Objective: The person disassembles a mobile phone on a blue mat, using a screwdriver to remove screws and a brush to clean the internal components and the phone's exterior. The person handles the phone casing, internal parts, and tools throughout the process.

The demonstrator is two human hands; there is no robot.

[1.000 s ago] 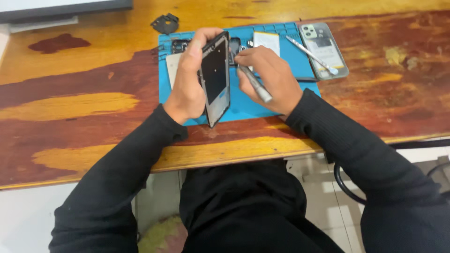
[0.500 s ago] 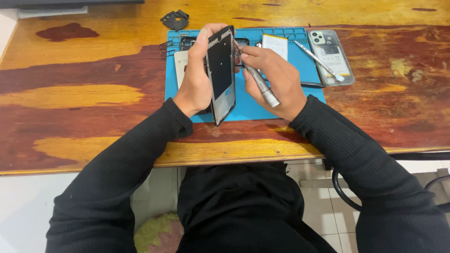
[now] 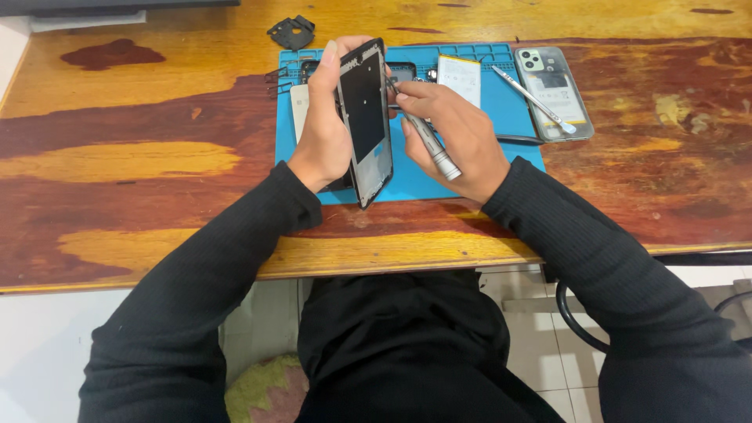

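The left hand [image 3: 325,129] grips the phone frame [image 3: 366,117] by its long edge, fingers wrapped behind and thumb along the near side; the frame stands tilted on its lower corner over the blue work mat [image 3: 407,176], its dark inner face turned toward the right hand, probably so that the upper edge is open to the tool. The right hand [image 3: 454,137] is closed around a slim silver screwdriver [image 3: 427,137], pinched between thumb and fingers like a pen; its tip meets the frame near the top right edge, and its butt end points back toward the wrist; this low, braced grip looks suited to fine control at the tip.

On the mat beyond the hands lie a pale rectangular battery [image 3: 460,78], a thin metal pry tool [image 3: 533,98] laid diagonally, and a grey phone back cover [image 3: 552,90] with its camera cluster uppermost, half on the mat and half on the wooden surface [image 3: 133,157]; a small black plastic part [image 3: 291,33] sits apart on the surface above the mat's left corner; a white slab just left of the left hand is partly hidden.

Compared with the view half a second ago, the frame stands more upright and slightly nearer the mat's far edge; the screwdriver tip has stayed at the same upper edge; the loose parts have not moved.
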